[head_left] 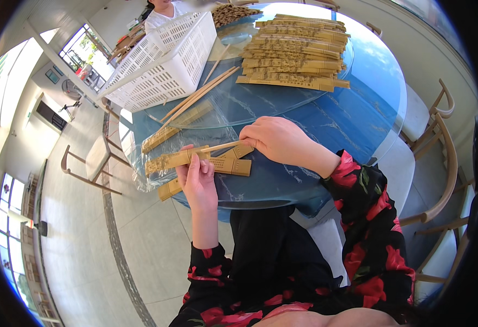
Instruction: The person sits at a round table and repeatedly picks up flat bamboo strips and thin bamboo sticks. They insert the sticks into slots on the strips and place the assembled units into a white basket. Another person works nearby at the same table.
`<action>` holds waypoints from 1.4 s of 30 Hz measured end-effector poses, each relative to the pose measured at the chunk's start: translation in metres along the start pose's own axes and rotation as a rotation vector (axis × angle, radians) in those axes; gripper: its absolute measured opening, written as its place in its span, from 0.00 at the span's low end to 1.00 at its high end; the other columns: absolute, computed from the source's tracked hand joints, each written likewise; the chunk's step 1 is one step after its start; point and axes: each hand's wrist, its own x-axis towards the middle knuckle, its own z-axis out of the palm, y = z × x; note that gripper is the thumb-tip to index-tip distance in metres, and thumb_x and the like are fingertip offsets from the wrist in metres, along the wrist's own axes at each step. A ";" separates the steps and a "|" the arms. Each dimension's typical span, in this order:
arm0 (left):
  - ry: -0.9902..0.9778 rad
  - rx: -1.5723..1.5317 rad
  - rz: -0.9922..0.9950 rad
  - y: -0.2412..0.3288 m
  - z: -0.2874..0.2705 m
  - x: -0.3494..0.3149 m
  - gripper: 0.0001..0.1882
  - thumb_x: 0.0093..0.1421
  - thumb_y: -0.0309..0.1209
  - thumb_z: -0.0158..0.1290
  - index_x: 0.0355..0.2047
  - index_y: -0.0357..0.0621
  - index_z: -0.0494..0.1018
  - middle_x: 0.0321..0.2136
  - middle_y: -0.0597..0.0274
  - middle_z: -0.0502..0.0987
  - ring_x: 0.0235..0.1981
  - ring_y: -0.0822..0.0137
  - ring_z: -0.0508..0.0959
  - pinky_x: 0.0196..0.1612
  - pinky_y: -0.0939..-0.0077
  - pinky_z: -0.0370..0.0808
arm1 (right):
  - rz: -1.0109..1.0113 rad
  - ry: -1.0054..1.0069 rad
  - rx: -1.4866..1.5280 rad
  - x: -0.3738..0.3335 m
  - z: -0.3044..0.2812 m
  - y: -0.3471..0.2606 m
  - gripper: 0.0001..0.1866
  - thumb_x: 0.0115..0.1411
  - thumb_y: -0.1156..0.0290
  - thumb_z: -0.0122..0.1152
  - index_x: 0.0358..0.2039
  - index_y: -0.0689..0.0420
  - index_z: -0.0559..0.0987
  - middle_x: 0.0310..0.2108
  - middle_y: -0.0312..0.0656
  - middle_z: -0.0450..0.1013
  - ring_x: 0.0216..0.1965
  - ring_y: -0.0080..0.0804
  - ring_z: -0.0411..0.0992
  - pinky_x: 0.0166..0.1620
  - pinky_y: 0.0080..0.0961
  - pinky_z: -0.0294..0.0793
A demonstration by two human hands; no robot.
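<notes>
A tan paper chopstick sleeve with dark print (176, 159) is held flat over the near rim of the round blue table with a glass top (359, 117). The left hand (198, 180) grasps it, fingers curled up around its right end. The right hand (274, 140) pinches a pair of pale wooden chopsticks (222, 146) by the thick end, their tips lying at the mouth of the sleeve; whether they are already partly inside cannot be told.

Just beneath the left hand lie a few more printed tan sleeves (231, 165) on the table edge, one poking out below the wrist. A clear plastic wrapper (141, 174) spreads under them and hangs off the table.

Farther in, on the round glass turntable (261, 103), several loose bare wooden chopsticks (201, 92) lie slanted, with another filled sleeve beside them. To the left of them a white perforated plastic basket (160, 62) rests tilted on the turntable; what it holds is not visible. On the far right of the turntable sits a stacked pile of filled tan sleeves (293, 52), lying side by side.

Wooden chairs with pale seats (94, 161) stand around the table, and a person in a white top (162, 13) sits at the far side.
</notes>
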 end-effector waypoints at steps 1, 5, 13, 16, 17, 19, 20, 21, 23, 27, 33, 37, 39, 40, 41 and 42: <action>0.052 -0.023 0.051 0.000 -0.002 0.000 0.16 0.69 0.25 0.49 0.57 0.43 0.65 0.28 0.71 0.67 0.28 0.78 0.65 0.33 0.79 0.64 | -0.005 0.032 -0.022 0.000 -0.003 0.004 0.09 0.65 0.65 0.56 0.35 0.56 0.79 0.28 0.46 0.76 0.37 0.50 0.74 0.39 0.44 0.72; 0.171 -0.109 0.192 -0.005 -0.008 0.001 0.17 0.69 0.23 0.48 0.57 0.44 0.65 0.30 0.71 0.66 0.29 0.78 0.65 0.35 0.78 0.65 | -0.012 0.060 -0.071 -0.005 -0.008 0.020 0.08 0.63 0.69 0.55 0.32 0.58 0.80 0.29 0.46 0.77 0.37 0.51 0.74 0.39 0.45 0.72; -0.001 0.115 0.018 -0.006 0.005 0.000 0.21 0.67 0.19 0.47 0.59 0.41 0.61 0.32 0.69 0.67 0.27 0.79 0.64 0.33 0.82 0.65 | 0.008 -0.106 0.110 0.000 -0.002 0.001 0.07 0.63 0.70 0.54 0.37 0.58 0.78 0.31 0.46 0.78 0.37 0.52 0.75 0.39 0.42 0.72; -0.101 0.208 -0.030 -0.004 0.011 0.001 0.21 0.66 0.19 0.47 0.59 0.40 0.60 0.31 0.68 0.67 0.26 0.80 0.64 0.30 0.84 0.64 | 0.022 -0.125 0.142 0.000 0.003 0.002 0.08 0.64 0.71 0.53 0.38 0.58 0.78 0.30 0.47 0.77 0.35 0.51 0.75 0.38 0.41 0.73; -0.126 0.241 -0.046 -0.004 0.012 0.000 0.21 0.66 0.20 0.47 0.59 0.40 0.60 0.30 0.69 0.67 0.26 0.80 0.64 0.30 0.84 0.64 | 0.032 -0.137 0.157 0.001 0.003 0.002 0.08 0.64 0.71 0.53 0.39 0.59 0.78 0.30 0.47 0.77 0.34 0.51 0.75 0.38 0.40 0.73; -0.161 0.281 -0.055 -0.005 0.016 0.002 0.21 0.66 0.20 0.48 0.59 0.40 0.61 0.30 0.70 0.66 0.24 0.80 0.64 0.29 0.84 0.63 | 0.114 -0.169 0.296 0.005 0.005 -0.007 0.08 0.65 0.71 0.53 0.41 0.59 0.78 0.29 0.48 0.77 0.33 0.48 0.75 0.37 0.37 0.73; -0.159 0.270 -0.054 -0.006 0.015 0.001 0.21 0.66 0.20 0.48 0.59 0.40 0.61 0.30 0.70 0.66 0.25 0.80 0.64 0.29 0.84 0.63 | 0.155 -0.186 0.366 0.005 0.007 -0.012 0.09 0.65 0.72 0.53 0.42 0.59 0.78 0.29 0.48 0.76 0.32 0.47 0.75 0.37 0.35 0.73; -0.160 0.260 -0.049 -0.006 0.016 0.001 0.21 0.66 0.20 0.48 0.58 0.40 0.61 0.31 0.70 0.67 0.25 0.80 0.64 0.29 0.84 0.63 | 0.133 -0.169 0.383 0.006 0.010 -0.013 0.09 0.66 0.72 0.52 0.44 0.59 0.77 0.28 0.47 0.76 0.32 0.43 0.75 0.38 0.33 0.73; -0.119 0.160 -0.060 -0.004 0.020 -0.003 0.21 0.65 0.19 0.47 0.58 0.40 0.61 0.31 0.69 0.67 0.27 0.81 0.65 0.29 0.84 0.63 | 0.089 -0.135 0.417 0.006 0.017 -0.014 0.11 0.67 0.74 0.52 0.48 0.59 0.76 0.27 0.45 0.76 0.31 0.36 0.75 0.38 0.28 0.72; -0.031 -0.114 -0.072 -0.009 0.004 0.001 0.19 0.66 0.21 0.46 0.58 0.40 0.61 0.30 0.70 0.64 0.26 0.80 0.63 0.31 0.80 0.62 | 0.102 -0.204 0.686 0.009 0.012 -0.014 0.16 0.68 0.76 0.51 0.56 0.59 0.72 0.29 0.40 0.78 0.32 0.24 0.73 0.40 0.23 0.71; -0.082 -0.077 -0.102 -0.004 0.002 0.001 0.22 0.66 0.21 0.46 0.60 0.41 0.61 0.31 0.70 0.65 0.27 0.78 0.64 0.32 0.79 0.63 | 0.088 -0.207 0.791 0.008 0.012 -0.012 0.18 0.69 0.77 0.50 0.59 0.58 0.71 0.29 0.39 0.79 0.33 0.20 0.73 0.43 0.20 0.71; -0.162 -0.055 -0.157 0.001 0.007 -0.001 0.24 0.66 0.21 0.47 0.62 0.41 0.59 0.29 0.70 0.65 0.26 0.79 0.64 0.32 0.81 0.63 | 0.094 -0.178 0.774 0.006 0.015 -0.008 0.18 0.68 0.79 0.49 0.58 0.59 0.71 0.28 0.38 0.78 0.33 0.21 0.73 0.42 0.20 0.71; -0.140 -0.004 -0.148 0.004 0.014 -0.003 0.25 0.65 0.21 0.46 0.62 0.41 0.60 0.29 0.69 0.65 0.26 0.79 0.64 0.32 0.81 0.63 | 0.116 -0.165 0.790 0.006 0.017 -0.005 0.18 0.68 0.79 0.49 0.57 0.60 0.71 0.26 0.37 0.78 0.32 0.20 0.73 0.40 0.19 0.71; -0.159 -0.001 -0.156 0.003 0.013 -0.003 0.25 0.65 0.21 0.46 0.63 0.41 0.60 0.28 0.70 0.65 0.26 0.79 0.64 0.32 0.81 0.64 | 0.134 -0.160 0.794 0.007 0.017 -0.003 0.18 0.68 0.80 0.48 0.57 0.60 0.71 0.26 0.37 0.77 0.32 0.20 0.73 0.40 0.19 0.71; -0.178 0.001 -0.163 0.002 0.011 -0.002 0.25 0.65 0.21 0.46 0.63 0.41 0.59 0.28 0.70 0.65 0.26 0.79 0.64 0.32 0.81 0.64 | 0.152 -0.154 0.799 0.006 0.017 -0.002 0.18 0.67 0.80 0.48 0.57 0.60 0.71 0.26 0.37 0.77 0.31 0.19 0.72 0.39 0.19 0.71; -0.194 0.004 -0.160 0.003 0.010 -0.001 0.25 0.65 0.21 0.46 0.63 0.41 0.59 0.27 0.70 0.66 0.25 0.79 0.64 0.32 0.81 0.64 | 0.156 -0.161 0.815 0.007 0.017 -0.001 0.18 0.68 0.80 0.48 0.58 0.60 0.70 0.26 0.37 0.77 0.31 0.19 0.72 0.38 0.18 0.71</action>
